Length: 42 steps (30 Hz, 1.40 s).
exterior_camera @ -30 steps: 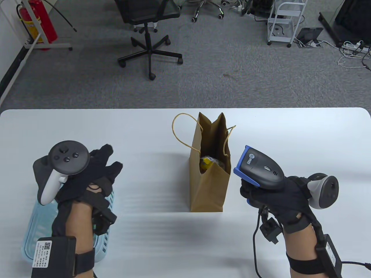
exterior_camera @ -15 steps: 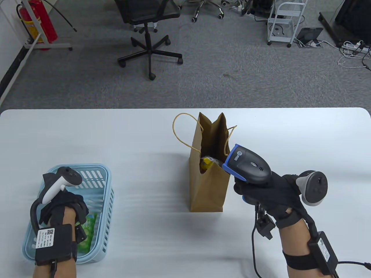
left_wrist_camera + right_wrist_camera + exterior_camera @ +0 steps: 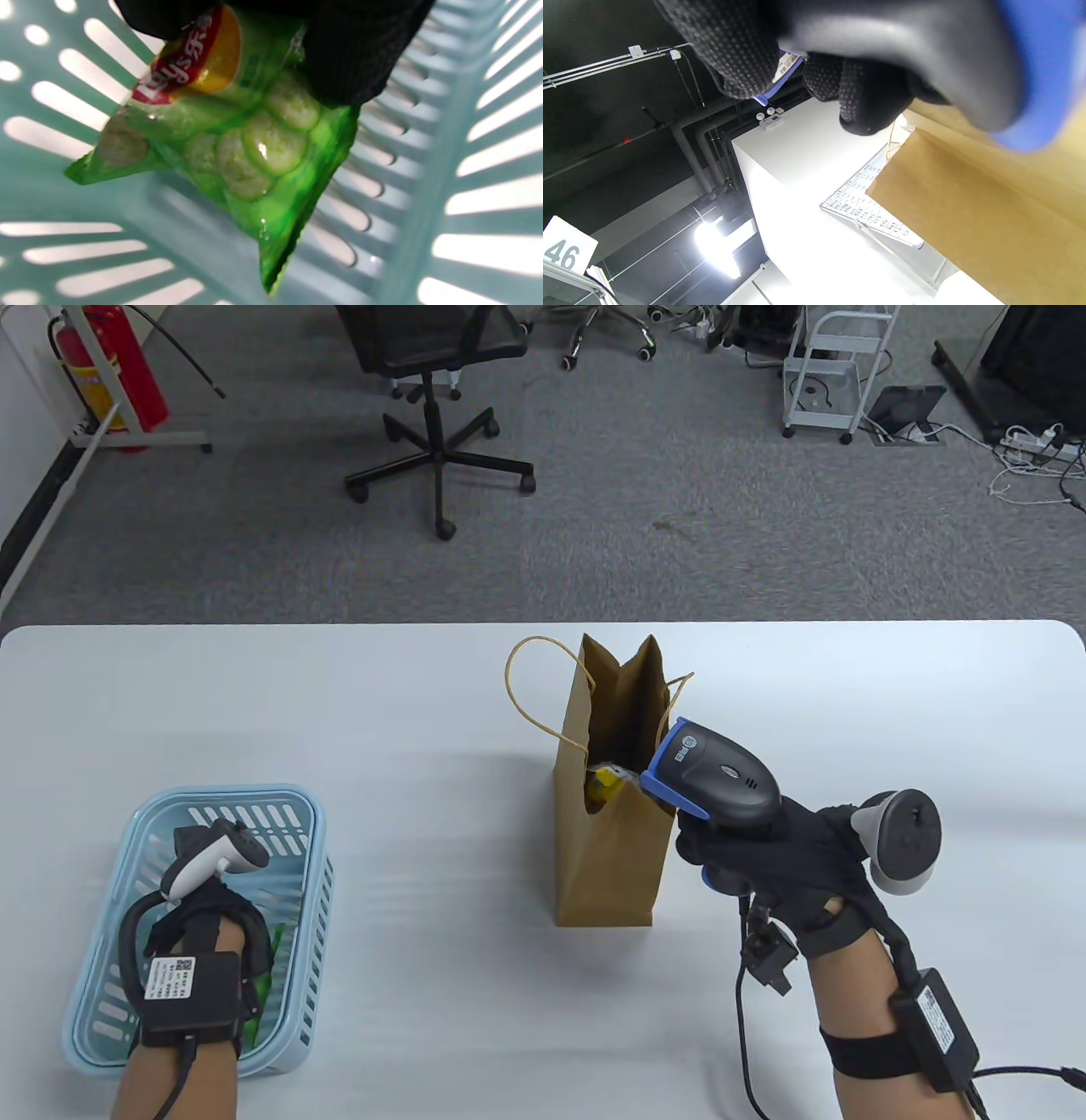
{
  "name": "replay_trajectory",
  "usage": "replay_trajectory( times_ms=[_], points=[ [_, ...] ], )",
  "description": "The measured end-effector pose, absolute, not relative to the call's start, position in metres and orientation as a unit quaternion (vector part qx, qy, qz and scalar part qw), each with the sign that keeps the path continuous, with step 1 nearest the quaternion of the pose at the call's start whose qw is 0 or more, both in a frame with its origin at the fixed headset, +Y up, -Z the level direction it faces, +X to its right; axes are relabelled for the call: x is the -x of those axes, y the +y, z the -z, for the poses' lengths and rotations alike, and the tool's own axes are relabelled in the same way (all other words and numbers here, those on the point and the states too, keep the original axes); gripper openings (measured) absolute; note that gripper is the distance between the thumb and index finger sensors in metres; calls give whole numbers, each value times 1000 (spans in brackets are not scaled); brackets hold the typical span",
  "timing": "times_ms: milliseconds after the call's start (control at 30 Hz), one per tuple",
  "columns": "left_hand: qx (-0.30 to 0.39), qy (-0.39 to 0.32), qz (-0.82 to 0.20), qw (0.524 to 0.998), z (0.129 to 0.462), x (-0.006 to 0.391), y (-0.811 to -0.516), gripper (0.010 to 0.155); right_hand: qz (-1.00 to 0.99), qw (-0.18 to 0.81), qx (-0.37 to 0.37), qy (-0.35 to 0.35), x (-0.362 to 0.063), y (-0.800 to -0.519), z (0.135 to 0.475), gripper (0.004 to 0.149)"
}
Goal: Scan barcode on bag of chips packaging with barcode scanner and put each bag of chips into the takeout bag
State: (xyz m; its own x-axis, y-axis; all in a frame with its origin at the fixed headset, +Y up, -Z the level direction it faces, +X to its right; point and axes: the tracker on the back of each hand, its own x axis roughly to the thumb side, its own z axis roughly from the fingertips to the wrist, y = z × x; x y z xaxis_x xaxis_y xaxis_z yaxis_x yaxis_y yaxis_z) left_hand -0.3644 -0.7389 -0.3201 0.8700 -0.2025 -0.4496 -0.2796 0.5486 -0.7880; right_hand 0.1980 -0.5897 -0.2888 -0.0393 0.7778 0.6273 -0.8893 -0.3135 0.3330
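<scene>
A green bag of chips [image 3: 254, 148] lies in the light-blue basket [image 3: 305, 831] at the table's front left; only a green sliver of the bag [image 3: 265, 976] shows in the table view. My left hand [image 3: 199, 920] reaches down into the basket, and its gloved fingers [image 3: 352, 55] grip the top of the bag. My right hand [image 3: 764, 857] holds the black-and-blue barcode scanner [image 3: 713, 780], whose nose touches the right edge of the brown paper takeout bag [image 3: 607, 848]. The bag stands open at mid-table with a yellow chips bag [image 3: 609, 782] inside.
The basket's slotted walls [image 3: 488, 161] close in around the left hand. A cable [image 3: 747, 1035] hangs from my right wrist to the table's front edge. An office chair [image 3: 433, 381] stands on the carpet beyond the far table edge.
My left hand came down from above the basket into it and took hold of the green chips bag. My right hand carried the scanner left and away from me, up to the takeout bag.
</scene>
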Motion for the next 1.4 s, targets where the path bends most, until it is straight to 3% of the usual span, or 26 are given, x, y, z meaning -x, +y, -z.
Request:
replay_trajectory(
  times_ms=[133, 267, 367, 500, 767, 1000, 1400],
  points=[
    [458, 262, 24, 849, 325, 359, -743, 66, -715, 581, -381, -74, -198, -589, 288, 63],
    [409, 273, 48, 870, 329, 358, -733, 40, -711, 582, -386, -77, -199, -587, 287, 63],
    [382, 262, -6, 886, 329, 360, -716, 38, -708, 586, -386, -83, -201, -585, 287, 63],
    [289, 265, -94, 915, 325, 370, -670, 39, -703, 589, -389, -85, -202, -584, 286, 63],
    [131, 253, -277, 918, 298, 392, -580, 39, -702, 580, -403, -94, -200, -579, 278, 63],
    [6, 113, -410, 905, 281, 370, -534, 40, -704, 564, -417, -110, -198, -573, 267, 62],
    [-55, -168, -473, 863, 287, 233, -485, 40, -743, 490, -437, -133, -185, -569, 252, 60]
  ],
)
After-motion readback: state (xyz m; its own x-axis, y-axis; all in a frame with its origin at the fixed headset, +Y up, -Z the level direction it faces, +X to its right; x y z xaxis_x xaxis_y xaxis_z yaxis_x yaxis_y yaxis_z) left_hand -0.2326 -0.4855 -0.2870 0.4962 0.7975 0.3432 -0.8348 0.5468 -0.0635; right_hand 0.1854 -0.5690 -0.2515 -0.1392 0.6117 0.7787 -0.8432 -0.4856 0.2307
